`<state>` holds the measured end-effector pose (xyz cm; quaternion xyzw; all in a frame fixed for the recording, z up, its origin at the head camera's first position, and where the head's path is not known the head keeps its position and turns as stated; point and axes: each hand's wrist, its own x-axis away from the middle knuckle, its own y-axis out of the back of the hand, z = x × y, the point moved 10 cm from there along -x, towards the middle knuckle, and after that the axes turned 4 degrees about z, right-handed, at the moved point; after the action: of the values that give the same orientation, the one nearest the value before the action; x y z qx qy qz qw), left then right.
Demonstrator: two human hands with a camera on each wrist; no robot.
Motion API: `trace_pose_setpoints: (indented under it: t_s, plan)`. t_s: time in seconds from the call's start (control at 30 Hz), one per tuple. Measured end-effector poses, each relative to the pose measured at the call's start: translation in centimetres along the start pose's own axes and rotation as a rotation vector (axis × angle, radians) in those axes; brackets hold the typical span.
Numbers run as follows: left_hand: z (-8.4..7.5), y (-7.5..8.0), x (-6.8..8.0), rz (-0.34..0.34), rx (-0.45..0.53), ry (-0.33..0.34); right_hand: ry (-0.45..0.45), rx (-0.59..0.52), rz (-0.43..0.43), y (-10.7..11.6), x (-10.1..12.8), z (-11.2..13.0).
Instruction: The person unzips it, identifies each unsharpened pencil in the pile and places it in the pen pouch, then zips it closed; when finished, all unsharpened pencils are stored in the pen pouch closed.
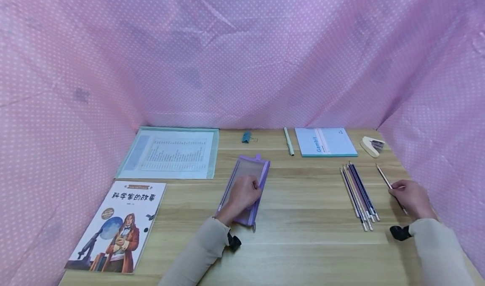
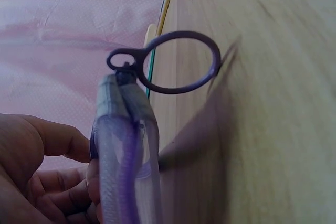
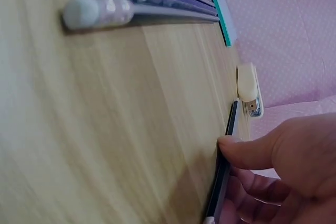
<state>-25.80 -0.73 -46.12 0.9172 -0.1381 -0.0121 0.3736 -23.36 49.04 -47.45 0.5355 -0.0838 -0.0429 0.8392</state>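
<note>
My left hand (image 1: 242, 193) is over a purple mesh pencil case (image 1: 261, 168), its fingers curled and pinching it. In the left wrist view the thumb and fingers are at the side of the pencil case (image 2: 113, 161), and a dark zipper ring (image 2: 215, 66) sticks out from its end. Along the case's left edge in the head view runs a slim pencil (image 1: 229, 185). At the far right, my right hand (image 1: 411, 197) pinches a dark pencil (image 3: 218, 187) between thumb and fingers, low over the table. Several pencils (image 1: 358, 193) lie side by side to its left.
A stapler (image 1: 371, 146), a blue notebook (image 1: 327, 143), a pale green pen (image 1: 289, 142) and a teal binder clip (image 1: 247, 137) line the back. On the left lie a document folder (image 1: 170, 153) and an illustrated book (image 1: 117, 227). Pink dotted cloth (image 1: 242, 58) surrounds the table.
</note>
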Motion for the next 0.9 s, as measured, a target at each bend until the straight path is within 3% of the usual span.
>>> trace_pose_setpoints:
  t_s: [0.13,0.27,0.33,0.47,0.57,0.9]
  plan:
    - [0.1,0.1,0.0,-0.007,-0.006,-0.003,0.003,0.015,-0.011,0.4,0.2,0.4]
    - [0.3,0.1,0.0,0.002,-0.001,0.01,0.042,0.015,-0.043,0.3,0.3,2.8]
    - [0.4,0.1,0.0,0.0,-0.007,0.017,0.075,-0.027,0.006,-0.6,0.1,4.4]
    - [0.4,0.2,0.0,-0.007,-0.008,0.02,0.077,-0.125,0.184,-3.0,-0.4,6.2]
    - [0.3,0.0,0.0,0.004,0.009,0.018,0.06,-0.135,0.226,-3.7,-0.6,6.1]
    - [0.3,-0.1,0.0,0.007,-0.016,0.038,0.044,-0.065,0.189,-2.9,-0.7,4.2]
